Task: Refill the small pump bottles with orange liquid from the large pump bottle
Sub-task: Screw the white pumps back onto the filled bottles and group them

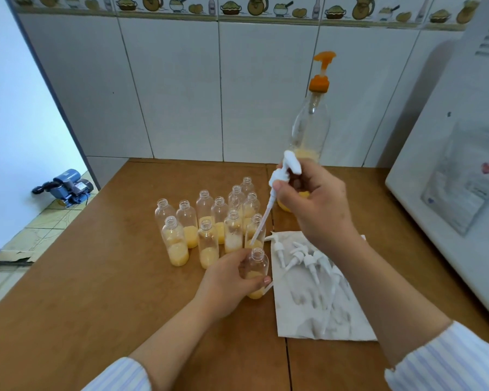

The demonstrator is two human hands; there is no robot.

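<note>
Two bare forearms enter from the bottom edge, sleeves pushed back toward the elbows. Left sleeve (119, 375), bottom centre-left: white fabric with thin pale blue-lilac stripes. Right sleeve (446, 362), lower right corner: same striped fabric, cuff bunched and wrinkled. Left hand (226, 283) and right hand (319, 204) ungloved; no visible rings or watch.

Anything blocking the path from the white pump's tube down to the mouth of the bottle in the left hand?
Nothing visible. The right hand holds the white pump with its tube slanting down toward the open neck of the small bottle gripped by the left hand. The tube tip overlaps a neighbouring uncapped bottle; contact can't be told.
</note>
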